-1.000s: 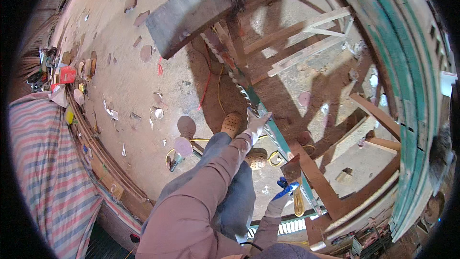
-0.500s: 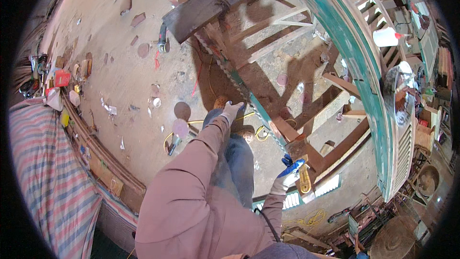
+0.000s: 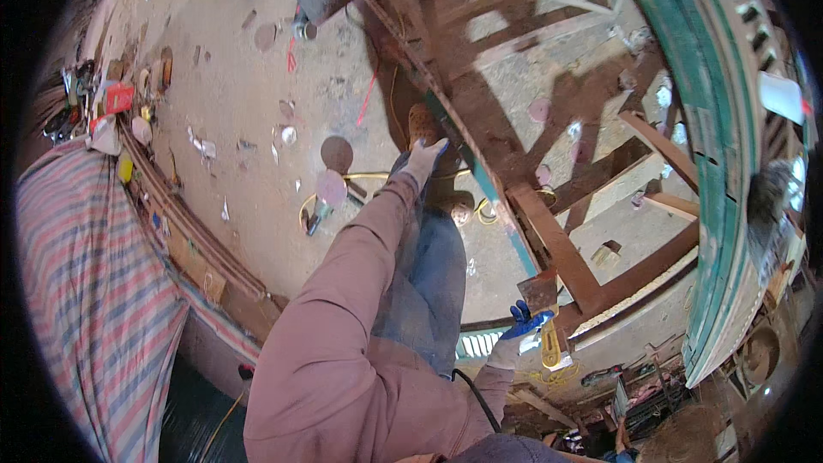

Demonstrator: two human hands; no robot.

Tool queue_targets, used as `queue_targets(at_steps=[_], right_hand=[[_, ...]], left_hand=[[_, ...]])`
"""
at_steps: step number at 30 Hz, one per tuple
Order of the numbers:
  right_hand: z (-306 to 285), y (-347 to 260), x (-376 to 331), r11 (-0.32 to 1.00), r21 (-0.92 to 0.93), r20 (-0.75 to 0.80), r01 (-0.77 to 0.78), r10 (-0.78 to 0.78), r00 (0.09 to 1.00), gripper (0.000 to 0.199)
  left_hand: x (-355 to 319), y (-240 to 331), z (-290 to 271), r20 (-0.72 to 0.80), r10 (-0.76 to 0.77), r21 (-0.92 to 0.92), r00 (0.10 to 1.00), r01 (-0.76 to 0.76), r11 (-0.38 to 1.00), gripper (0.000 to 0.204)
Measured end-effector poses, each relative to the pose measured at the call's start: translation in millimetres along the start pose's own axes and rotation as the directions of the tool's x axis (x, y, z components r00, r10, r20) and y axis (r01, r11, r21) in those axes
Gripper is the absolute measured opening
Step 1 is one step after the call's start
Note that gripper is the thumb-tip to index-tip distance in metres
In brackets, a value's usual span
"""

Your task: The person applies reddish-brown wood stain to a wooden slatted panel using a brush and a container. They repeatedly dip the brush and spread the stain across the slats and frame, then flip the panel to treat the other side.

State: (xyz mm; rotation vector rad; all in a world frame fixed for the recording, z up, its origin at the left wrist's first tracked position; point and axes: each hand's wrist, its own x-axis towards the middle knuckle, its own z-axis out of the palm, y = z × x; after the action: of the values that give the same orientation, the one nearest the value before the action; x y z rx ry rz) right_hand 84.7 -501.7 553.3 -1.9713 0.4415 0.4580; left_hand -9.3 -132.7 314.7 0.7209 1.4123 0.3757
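My right hand (image 3: 521, 326), in a white glove with blue palm and fingers, grips a scraper. The scraper's yellow handle (image 3: 551, 341) points down toward me, and its broad, brown-stained blade (image 3: 538, 290) lies at the near end of a long green-edged beam (image 3: 467, 150). My left hand (image 3: 422, 159), gloved too, hangs beside that beam above my shoe, with its fingers apart and nothing visible in them. The beam belongs to a large wooden frame with brown crosspieces (image 3: 557, 244).
A curved-looking green panel (image 3: 711, 120) stands at the right, with a white bottle (image 3: 782, 96) on it. A power tool with a round disc (image 3: 331, 189) and yellow cord lies on the floor at left. A striped cloth (image 3: 94, 257) covers something at far left.
The view has shifted, so the floor and frame sit differently in the picture. The scraper stays in my right hand near the beam's end. My left hand remains beside the beam.
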Motion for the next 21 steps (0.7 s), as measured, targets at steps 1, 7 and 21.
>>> queue_targets(at_steps=[1, 7, 21], right_hand=[[2.7, -2.7, 3.2, 0.998, -0.041, 0.058, -0.037, 0.039, 0.998, 0.078], [42.0, -30.0, -11.1, 0.976, -0.192, 0.185, -0.106, 0.142, 0.972, 0.077], [31.8, -62.2, -5.2, 0.995, -0.049, 0.145, 0.089, -0.081, 0.986, 0.074]], left_hand=[[20.4, -29.7, -11.1, -0.058, 0.034, 0.031, 0.998, -0.033, 0.999, 0.055], [39.1, -42.6, 10.4, -0.068, -0.089, 0.191, 0.994, 0.100, 0.976, 0.086], [-28.6, -18.2, -0.3, -0.095, -0.096, 0.338, 0.991, 0.123, 0.933, 0.094]])
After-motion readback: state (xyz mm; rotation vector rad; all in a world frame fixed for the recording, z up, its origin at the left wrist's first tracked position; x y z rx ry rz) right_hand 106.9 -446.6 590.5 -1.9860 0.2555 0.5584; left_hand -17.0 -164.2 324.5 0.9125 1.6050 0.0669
